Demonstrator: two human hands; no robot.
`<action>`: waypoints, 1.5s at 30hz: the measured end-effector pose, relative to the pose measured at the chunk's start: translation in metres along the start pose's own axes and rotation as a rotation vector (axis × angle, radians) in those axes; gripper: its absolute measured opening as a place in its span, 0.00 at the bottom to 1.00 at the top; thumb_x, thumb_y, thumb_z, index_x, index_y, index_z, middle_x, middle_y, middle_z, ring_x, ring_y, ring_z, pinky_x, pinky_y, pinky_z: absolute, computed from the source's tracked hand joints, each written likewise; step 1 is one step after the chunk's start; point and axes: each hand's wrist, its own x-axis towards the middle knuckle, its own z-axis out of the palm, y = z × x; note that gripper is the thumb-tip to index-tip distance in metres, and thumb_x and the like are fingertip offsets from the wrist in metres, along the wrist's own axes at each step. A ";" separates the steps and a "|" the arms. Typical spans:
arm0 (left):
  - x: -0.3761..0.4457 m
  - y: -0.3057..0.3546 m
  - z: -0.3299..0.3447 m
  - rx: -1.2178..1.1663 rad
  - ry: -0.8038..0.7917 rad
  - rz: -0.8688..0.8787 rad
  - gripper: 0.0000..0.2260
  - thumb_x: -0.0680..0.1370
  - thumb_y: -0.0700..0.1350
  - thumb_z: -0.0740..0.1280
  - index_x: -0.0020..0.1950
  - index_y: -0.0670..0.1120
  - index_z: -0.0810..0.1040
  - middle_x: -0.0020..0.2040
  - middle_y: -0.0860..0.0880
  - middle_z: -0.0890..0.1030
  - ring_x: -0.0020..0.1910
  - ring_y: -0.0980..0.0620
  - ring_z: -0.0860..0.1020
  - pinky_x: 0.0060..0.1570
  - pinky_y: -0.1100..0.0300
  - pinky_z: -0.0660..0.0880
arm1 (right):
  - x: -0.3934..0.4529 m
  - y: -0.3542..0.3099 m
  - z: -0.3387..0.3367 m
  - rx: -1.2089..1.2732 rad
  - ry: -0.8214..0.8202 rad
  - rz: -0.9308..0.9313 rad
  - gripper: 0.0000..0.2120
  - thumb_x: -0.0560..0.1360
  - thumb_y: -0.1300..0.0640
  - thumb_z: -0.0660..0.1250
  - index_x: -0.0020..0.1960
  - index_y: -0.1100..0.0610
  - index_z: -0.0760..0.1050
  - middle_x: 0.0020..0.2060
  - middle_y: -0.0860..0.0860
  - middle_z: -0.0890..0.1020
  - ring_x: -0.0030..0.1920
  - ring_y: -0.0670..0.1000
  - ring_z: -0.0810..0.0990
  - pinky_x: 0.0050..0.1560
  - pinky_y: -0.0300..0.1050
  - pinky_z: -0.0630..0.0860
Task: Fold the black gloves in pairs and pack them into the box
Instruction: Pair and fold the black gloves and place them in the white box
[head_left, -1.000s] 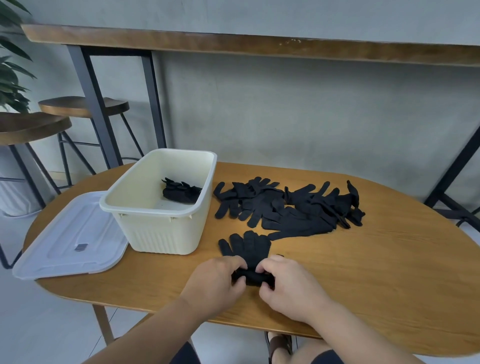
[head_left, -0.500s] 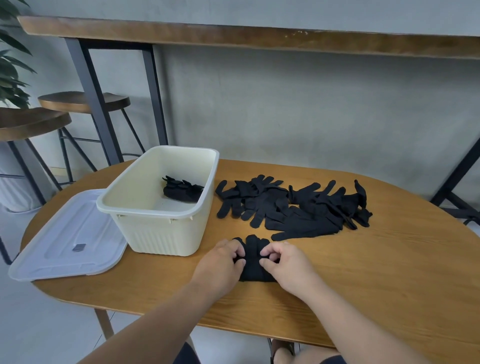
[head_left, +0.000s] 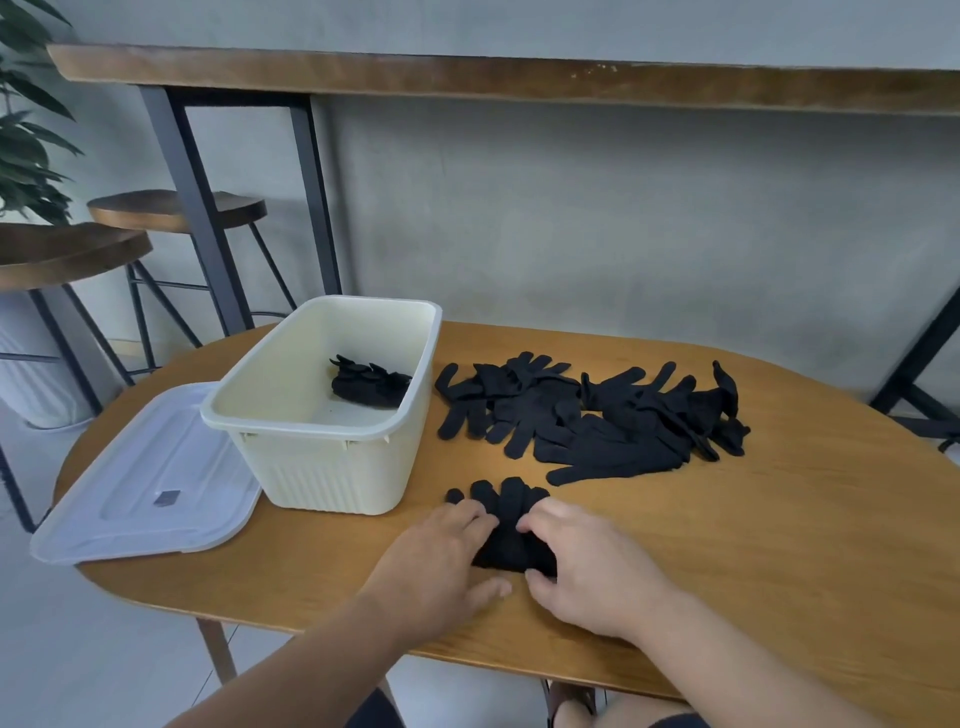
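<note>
A black glove pair (head_left: 511, 525) lies folded on the wooden table (head_left: 779, 545) near its front edge, fingertips pointing away from me. My left hand (head_left: 441, 561) grips its left side and my right hand (head_left: 587, 566) grips its right side, thumbs under the near fold. A loose pile of black gloves (head_left: 592, 415) lies behind it. The cream box (head_left: 317, 415) stands to the left with one folded glove bundle (head_left: 369, 387) in its far right corner.
The box's translucent lid (head_left: 145, 483) lies flat at the table's left end, overhanging the edge. Two wooden stools (head_left: 171, 210) and a plant (head_left: 26, 130) stand beyond on the left. A high counter (head_left: 519, 78) on black legs runs along the grey wall.
Both hands rolled the cuff end of the glove pair forward over itself, moving away from me. The pair is now shorter and thicker, with only the fingertips showing beyond my hands.
</note>
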 end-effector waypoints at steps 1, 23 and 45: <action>-0.002 0.000 0.001 -0.005 0.014 0.003 0.24 0.79 0.61 0.59 0.73 0.54 0.65 0.69 0.57 0.68 0.66 0.57 0.68 0.65 0.65 0.66 | -0.001 -0.002 -0.001 -0.018 0.003 -0.011 0.22 0.76 0.45 0.61 0.69 0.47 0.70 0.61 0.40 0.72 0.60 0.45 0.73 0.59 0.41 0.73; 0.024 -0.023 0.005 -0.101 0.133 0.156 0.16 0.80 0.53 0.63 0.66 0.51 0.75 0.57 0.58 0.75 0.51 0.58 0.69 0.55 0.65 0.69 | 0.035 0.020 0.013 0.155 0.107 0.013 0.16 0.81 0.51 0.59 0.65 0.50 0.78 0.49 0.38 0.72 0.51 0.37 0.69 0.52 0.28 0.66; 0.061 -0.006 -0.220 0.134 0.093 -0.035 0.12 0.77 0.46 0.63 0.60 0.52 0.76 0.50 0.51 0.79 0.48 0.51 0.75 0.41 0.60 0.66 | 0.107 -0.054 -0.166 0.209 0.068 0.007 0.05 0.74 0.49 0.68 0.49 0.42 0.80 0.40 0.42 0.84 0.40 0.45 0.82 0.45 0.52 0.80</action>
